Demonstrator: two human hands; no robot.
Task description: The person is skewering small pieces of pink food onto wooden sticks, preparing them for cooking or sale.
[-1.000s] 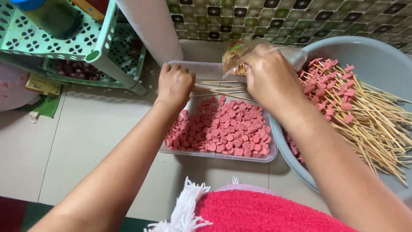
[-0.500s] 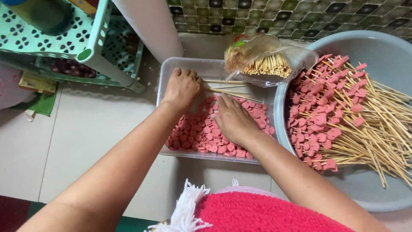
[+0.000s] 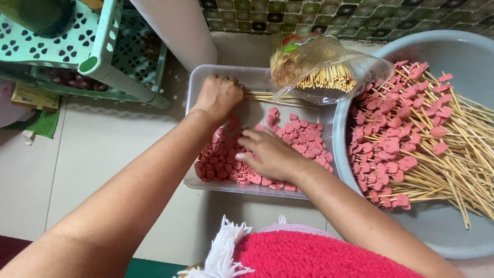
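While the left hand [image 3: 220, 96] holds its place at the far end of the clear plastic tub [image 3: 201, 82], closed around the ends of a few bare bamboo skewers [image 3: 267, 96] that lie across the tub's far side, the right hand [image 3: 270, 154] has changed station.

Item, right hand: a second ago raised at the bag of skewers [image 3: 321, 67] on the far right; half a second ago down among the slices; now resting palm-down on the pink sausage slices [image 3: 303, 136] near the tub's middle, fingers loosely curled and reaching left over the pile. Whether a slice is pinched under the fingertips cannot be told.

Item, slices: flat, round, pink, heaped over the near and right floor of the tub; the far left corner shows bare plastic.

Item, grey basin [image 3: 453, 237], right of the tub and touching its rim: a pile of loaded skewers [image 3: 411, 139], slices at the left, sticks fanning right.

Item, bag: clear, open mouth facing the near side, stick ends showing.

Reading: the shift from bag to slices suggests sticks are in hand and picking up slices is the step now under way.

Also present: green lattice rack [image 3: 103, 46] far left; red fringed cloth [image 3: 319, 257] at the near edge.
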